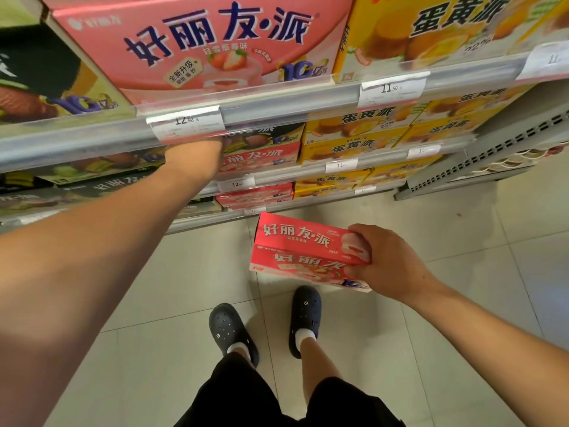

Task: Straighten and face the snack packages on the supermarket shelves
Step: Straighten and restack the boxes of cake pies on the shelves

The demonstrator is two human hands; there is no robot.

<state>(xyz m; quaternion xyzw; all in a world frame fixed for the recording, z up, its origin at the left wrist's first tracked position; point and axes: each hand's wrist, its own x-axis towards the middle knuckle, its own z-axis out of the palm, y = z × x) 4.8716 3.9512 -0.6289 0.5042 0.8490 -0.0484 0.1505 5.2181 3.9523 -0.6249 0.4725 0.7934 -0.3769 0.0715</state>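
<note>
My right hand [389,257] grips the right end of a pink strawberry pie box [295,251], held out over the floor in front of the shelves. My left hand [194,157] reaches under the top shelf rail into the second shelf, beside a pink pie box [261,157] stacked under a dark chocolate pie box [264,135]. The rail and its price tag [186,123] hide the fingers of that hand. A large pink pie box [197,44] faces out on the top shelf.
Yellow egg-yolk pie boxes [354,137] fill the shelves to the right. Dark and green boxes [40,75] sit at the left. Lower shelves hold more pink boxes [255,195]. A grey perforated shelf end [492,149] stands at the right. Tiled floor [431,235] and my feet lie below.
</note>
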